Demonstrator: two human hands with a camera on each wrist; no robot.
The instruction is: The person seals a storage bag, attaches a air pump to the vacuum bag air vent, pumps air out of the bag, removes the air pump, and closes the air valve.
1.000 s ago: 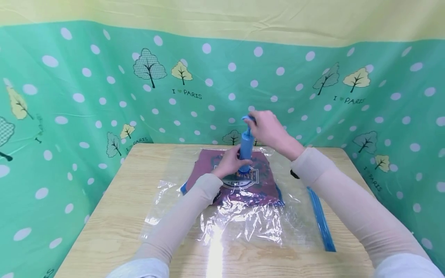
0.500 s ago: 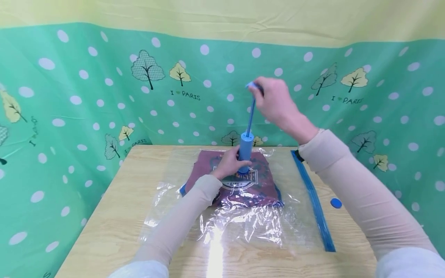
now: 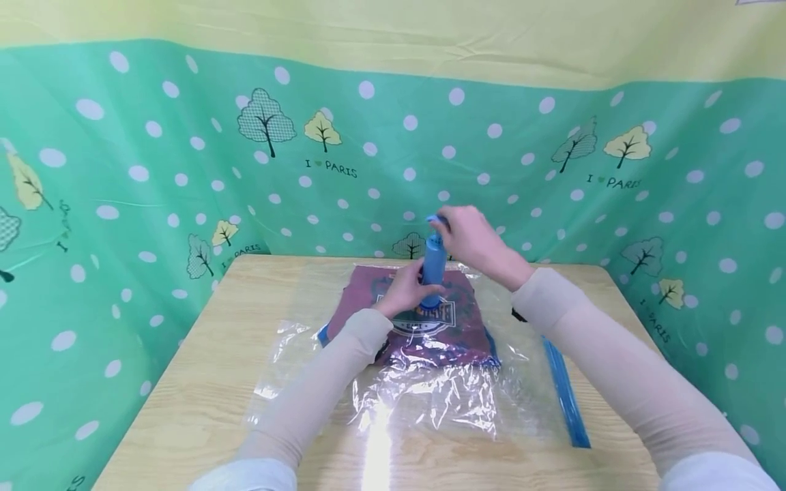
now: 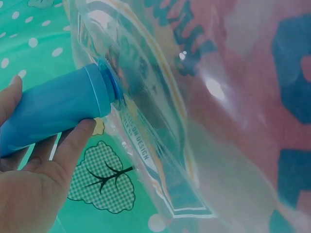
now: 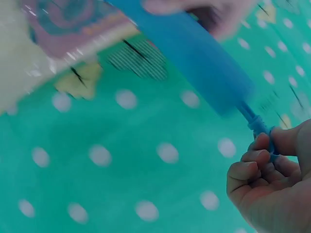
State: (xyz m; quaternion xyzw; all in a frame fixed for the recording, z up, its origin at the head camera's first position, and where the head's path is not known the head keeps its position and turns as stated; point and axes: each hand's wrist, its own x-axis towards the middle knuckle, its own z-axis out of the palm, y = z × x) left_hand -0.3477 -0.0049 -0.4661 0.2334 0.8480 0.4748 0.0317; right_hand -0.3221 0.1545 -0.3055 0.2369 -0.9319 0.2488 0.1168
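A blue hand pump (image 3: 434, 262) stands nearly upright on a clear plastic vacuum bag (image 3: 424, 402). Inside the bag lies folded maroon clothing (image 3: 359, 293) with a printed emblem. My left hand (image 3: 403, 289) grips the pump's barrel low down, thumb on the near side. In the left wrist view the barrel's end (image 4: 99, 90) meets the valve on the bag. My right hand (image 3: 471, 235) holds the pump's handle just above the barrel, fingers curled round it. The right wrist view shows a short length of rod (image 5: 246, 111) between barrel and handle.
A blue zip seal strip (image 3: 566, 395) edges the bag's right side, partly hidden by my right sleeve. The wooden table (image 3: 202, 382) extends around the bag. Behind and beside it hangs a green dotted curtain (image 3: 381, 157).
My right hand pulled the pump handle up high, baring the long rod, then pushed it back down near the barrel. The left hand stays on the barrel.
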